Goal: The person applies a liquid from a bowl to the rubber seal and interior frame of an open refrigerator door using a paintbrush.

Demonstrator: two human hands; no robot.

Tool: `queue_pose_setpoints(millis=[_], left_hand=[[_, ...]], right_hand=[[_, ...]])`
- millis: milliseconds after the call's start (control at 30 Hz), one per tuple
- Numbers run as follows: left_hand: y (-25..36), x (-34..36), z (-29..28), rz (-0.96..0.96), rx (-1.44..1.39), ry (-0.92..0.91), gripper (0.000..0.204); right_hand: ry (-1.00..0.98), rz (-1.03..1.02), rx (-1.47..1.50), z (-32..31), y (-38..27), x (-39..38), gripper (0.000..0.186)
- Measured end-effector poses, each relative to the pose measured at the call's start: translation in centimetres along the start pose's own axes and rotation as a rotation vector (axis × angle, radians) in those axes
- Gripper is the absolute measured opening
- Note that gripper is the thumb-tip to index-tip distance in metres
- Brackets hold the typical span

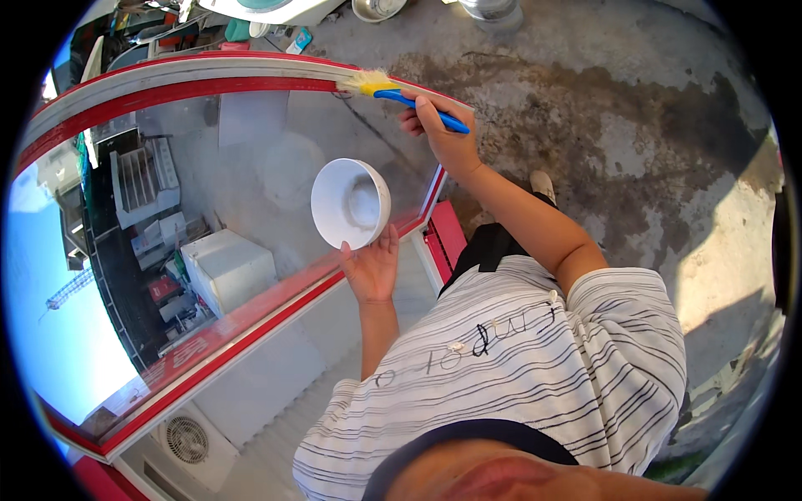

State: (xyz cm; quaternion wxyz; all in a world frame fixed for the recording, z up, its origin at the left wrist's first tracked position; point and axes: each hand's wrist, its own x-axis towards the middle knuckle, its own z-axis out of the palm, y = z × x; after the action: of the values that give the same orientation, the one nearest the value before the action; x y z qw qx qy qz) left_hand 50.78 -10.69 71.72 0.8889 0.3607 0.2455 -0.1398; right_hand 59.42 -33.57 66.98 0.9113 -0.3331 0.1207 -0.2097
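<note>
My right hand is closed round the blue handle of a brush with a yellow collar and pale bristles. The bristle end touches the red and grey frame along the far edge of a large glass panel. Nearer to me, my left hand grips a white bowl by its lower rim and side. The bowl is tilted so its inside shows, with a greyish wet-looking patch at the bottom. It is held in front of the glass.
Beyond the frame lies a stained concrete floor, with a metal pot and a basin at the back. A pink-red box stands by the frame's corner. A fan unit is at the lower left.
</note>
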Motion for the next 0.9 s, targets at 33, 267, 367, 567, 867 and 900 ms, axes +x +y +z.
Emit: queue_pose_setpoints(millis=[33,267,367,567,867,900], left_hand=[[0.1,0.1,0.0,0.008,0.003,-0.004,0.071],[0.2,0.7,-0.8,0.010,-0.028,-0.042,0.070],[0.2,0.5,0.4,0.063,0.059,-0.117,0.067],[0.2,-3.9,-1.3,0.122,0.017,-0.145,0.051],[0.1,-2.3,-2.0,0.095,0.059,-0.104,0.056],[0.5,-2.5,-1.9,0.091,0.058,-0.090,0.056]], right_hand=[[-0.006,-0.003,0.009,0.7,-0.5,0.2,0.028],[0.035,0.089,-0.128,-1.6,1.0,0.8,0.029],[-0.063,-0.089,-0.128,3.0,-3.4,2.3,0.027],[-0.452,-0.470,-0.115,18.7,-14.3,4.7,0.024],[-0.720,-1.065,-0.152,42.7,-36.6,10.3,0.027],[-0.760,-1.112,-0.116,44.6,-37.9,10.3,0.029]])
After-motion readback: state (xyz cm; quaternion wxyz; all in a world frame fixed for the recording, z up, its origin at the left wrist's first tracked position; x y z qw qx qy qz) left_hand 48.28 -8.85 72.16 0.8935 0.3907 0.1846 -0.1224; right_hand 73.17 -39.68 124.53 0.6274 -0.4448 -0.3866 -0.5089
